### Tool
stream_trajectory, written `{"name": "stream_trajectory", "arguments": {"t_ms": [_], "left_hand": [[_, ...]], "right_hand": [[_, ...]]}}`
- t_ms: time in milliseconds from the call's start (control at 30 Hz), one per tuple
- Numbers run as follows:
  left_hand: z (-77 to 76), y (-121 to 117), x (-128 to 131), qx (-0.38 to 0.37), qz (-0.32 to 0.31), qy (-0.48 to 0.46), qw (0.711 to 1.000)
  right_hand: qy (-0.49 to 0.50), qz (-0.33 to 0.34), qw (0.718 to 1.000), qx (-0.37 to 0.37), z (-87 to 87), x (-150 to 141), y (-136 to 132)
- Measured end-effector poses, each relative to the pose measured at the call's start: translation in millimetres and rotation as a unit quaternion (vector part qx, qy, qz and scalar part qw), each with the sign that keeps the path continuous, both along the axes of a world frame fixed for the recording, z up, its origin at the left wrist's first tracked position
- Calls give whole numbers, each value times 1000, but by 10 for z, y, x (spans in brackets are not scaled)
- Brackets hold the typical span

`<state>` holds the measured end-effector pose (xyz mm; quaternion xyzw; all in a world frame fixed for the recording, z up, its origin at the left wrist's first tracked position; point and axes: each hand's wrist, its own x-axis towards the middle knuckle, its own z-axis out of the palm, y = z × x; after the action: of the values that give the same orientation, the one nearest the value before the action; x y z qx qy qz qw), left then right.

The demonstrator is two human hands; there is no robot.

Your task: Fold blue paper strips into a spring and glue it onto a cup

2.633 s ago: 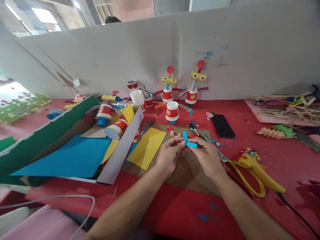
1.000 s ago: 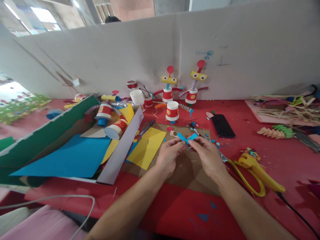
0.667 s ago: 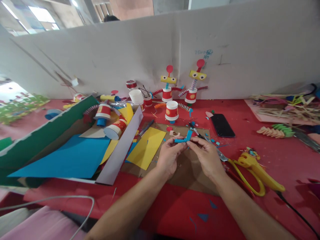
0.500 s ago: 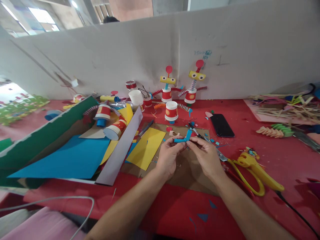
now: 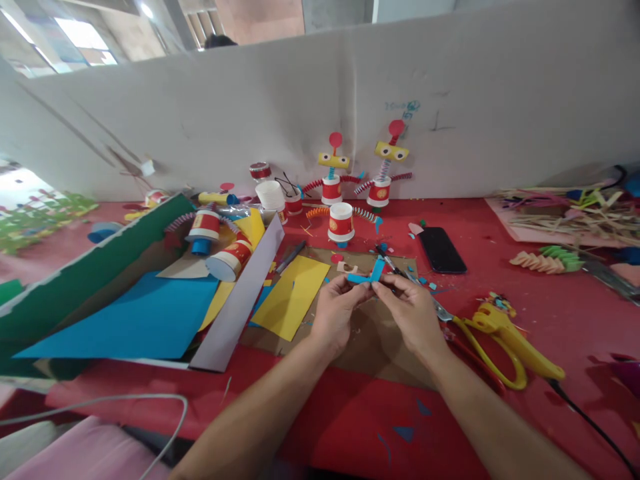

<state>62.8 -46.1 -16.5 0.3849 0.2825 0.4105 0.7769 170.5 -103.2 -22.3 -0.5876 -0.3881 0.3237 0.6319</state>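
Observation:
Between my fingertips is a blue paper strip [image 5: 378, 269], bent into an L with one end sticking up and the other lying to the left. My left hand [image 5: 336, 308] pinches its left part, and my right hand [image 5: 407, 308] grips it near the corner. Both are held above a brown cardboard sheet [image 5: 370, 347]. Just beyond them lie a cut beige paper piece [image 5: 347, 267] and a small red disc [image 5: 337, 257]. Farther back stands a paper cup figure [image 5: 341, 225] with orange and striped spring arms.
Yellow paper [image 5: 290, 300] lies left of my hands, beside a green-sided box [image 5: 150, 227] holding blue paper [image 5: 135, 320]. To the right are yellow-handled scissors [image 5: 517, 373], a yellow glue gun [image 5: 530, 347] and a phone [image 5: 443, 250]. Two robot figures [image 5: 331, 190] [image 5: 379, 193] stand by the white partition [image 5: 225, 120].
The view has shifted very slightly. Both hands keep their pinch on the blue strip, almost unmoved.

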Motion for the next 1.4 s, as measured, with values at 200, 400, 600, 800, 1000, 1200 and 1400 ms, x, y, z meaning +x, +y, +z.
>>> {"name": "stream_trajectory", "arguments": {"t_ms": [200, 400, 600, 800, 1000, 1200, 1400], "left_hand": [[-17, 8, -17, -8, -21, -27, 999], [-61, 83, -29, -51, -59, -55, 995], [-66, 97, -14, -88, -32, -25, 995], [-34, 69, -17, -81, -23, 12, 996], [-9, 76, -23, -50, -27, 9, 998], [-8, 88, -23, -43, -11, -1, 999], [13, 19, 21, -41, 47, -11, 998]], "right_hand": [[35, -6, 999, -4, -31, 50, 21], [50, -11, 999, -8, -28, 111, 27], [47, -10, 999, -16, -8, 80, 26], [16, 10, 1000, 2, 38, 69, 10], [-47, -3, 999, 5, 74, 73, -7], [-84, 22, 996, 17, 93, 54, -34], [-31, 10, 999, 8, 59, -22, -13]]}}
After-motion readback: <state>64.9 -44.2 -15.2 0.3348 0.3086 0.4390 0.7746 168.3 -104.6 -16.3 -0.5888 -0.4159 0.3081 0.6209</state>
